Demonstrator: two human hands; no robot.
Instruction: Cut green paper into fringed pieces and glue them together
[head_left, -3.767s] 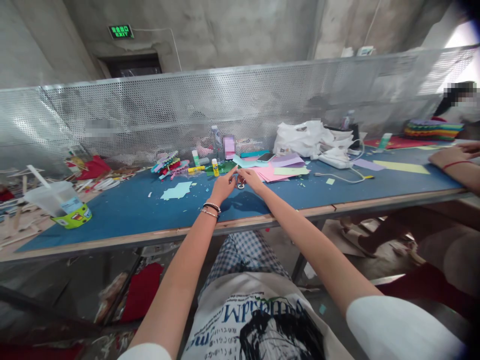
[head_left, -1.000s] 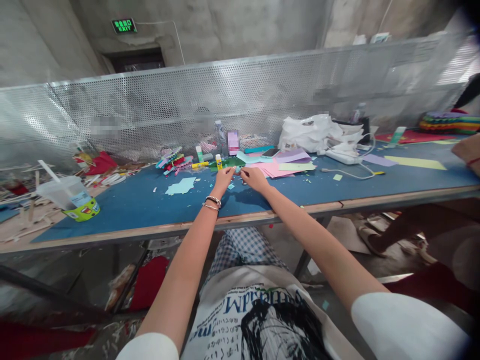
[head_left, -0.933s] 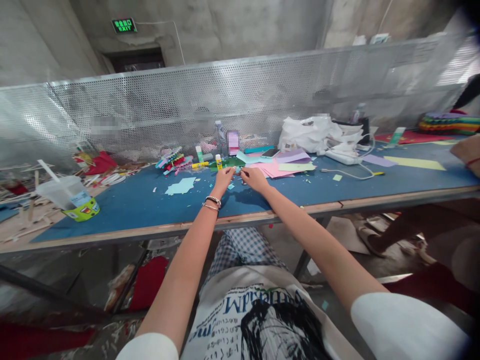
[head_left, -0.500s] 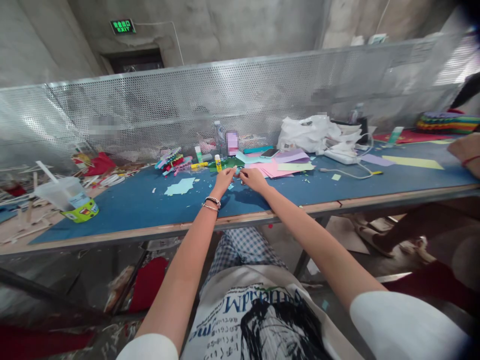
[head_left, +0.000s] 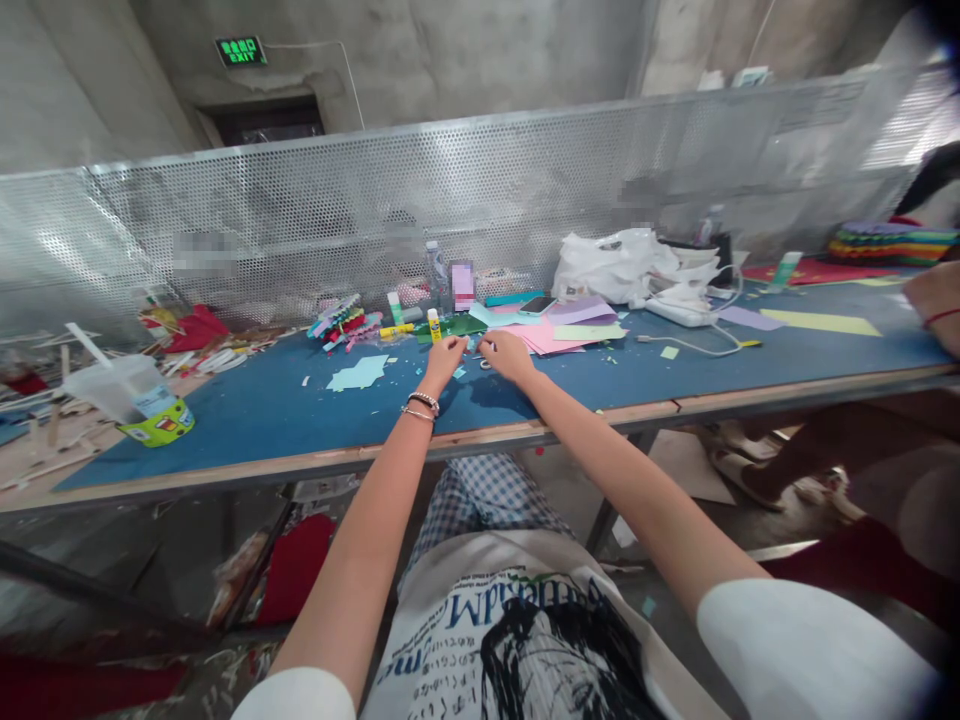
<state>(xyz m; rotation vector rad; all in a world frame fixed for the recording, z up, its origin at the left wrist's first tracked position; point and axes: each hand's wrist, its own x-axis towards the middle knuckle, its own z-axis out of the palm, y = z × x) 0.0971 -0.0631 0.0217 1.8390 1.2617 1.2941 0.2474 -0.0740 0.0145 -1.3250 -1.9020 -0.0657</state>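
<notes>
My left hand [head_left: 445, 362], with bracelets at the wrist, is closed in a pinch on a small light blue paper piece [head_left: 471, 344]. From the other side my right hand [head_left: 508, 357] meets it with curled fingers at the paper's edge; its fingertips are partly hidden. Beneath the right hand a small ring-shaped thing shows, too small to name. Just behind my left fingers stands a yellow glue stick [head_left: 433, 325]. A larger light blue paper sheet [head_left: 358, 373] lies to the left, with tiny scraps around it.
Coloured paper sheets [head_left: 555, 338] and a phone [head_left: 537, 305] lie behind my right hand. A white plastic bag [head_left: 604, 268] and a cable [head_left: 697, 347] are farther right. At left stands a plastic cup [head_left: 120, 388]. A perforated metal panel [head_left: 390, 190] closes the back; another person's arm [head_left: 934, 300] is at right.
My hands have drawn very slightly apart at the fingertips, the small blue paper staying between them. The whole view has shifted a little. Nothing else has visibly moved.
</notes>
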